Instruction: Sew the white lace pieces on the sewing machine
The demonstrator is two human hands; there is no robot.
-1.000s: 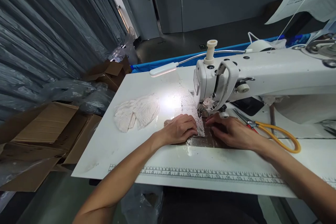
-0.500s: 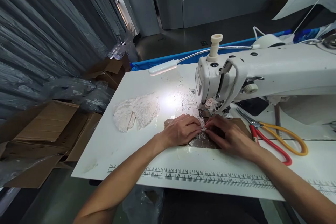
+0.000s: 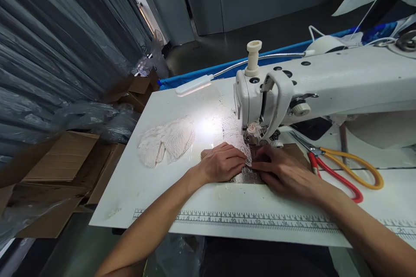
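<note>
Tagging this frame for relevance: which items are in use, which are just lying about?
In use: left hand and right hand pressing the lace strip at the sewing machine; lamp.
Lying about: scissors, lace pile, cardboard boxes, ruler.

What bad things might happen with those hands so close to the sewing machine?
Both the left hand and right hand press the lace strip flat right beside the needle area, so a fingertip might slip under it. The scissors lie open near the right wrist, which might bump the blades.
</note>
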